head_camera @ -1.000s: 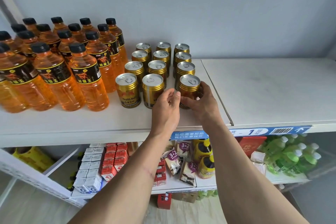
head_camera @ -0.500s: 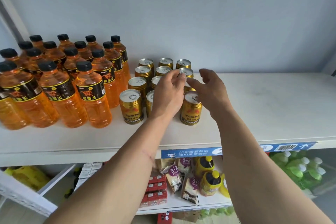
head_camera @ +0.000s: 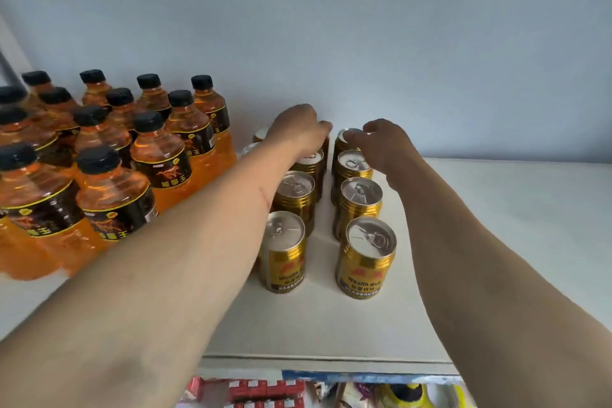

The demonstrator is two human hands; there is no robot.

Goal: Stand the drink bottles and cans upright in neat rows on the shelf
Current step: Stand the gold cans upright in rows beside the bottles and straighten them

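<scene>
Both hands moved from front cans to back of can block, 12 o'clock on shelf.
Left hand: over back middle can, finger state cannot tell.
Right hand: fingers narrow, touching rim of back right can.
Cans, bottles upright; only final back-row alignment appears left.

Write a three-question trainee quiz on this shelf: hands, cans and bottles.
1. True or false: the right hand is at the front can of the right can row.
2. What colour are the bottle caps? A black, B white, C red.
3. Fill in: the left hand reaches over the ___ can row.

Key: 1 false, its fingertips are on the rearmost can of that row. 2 A. 3 middle; the forearm hides much of the row to its left. All stand on the shelf.
</scene>
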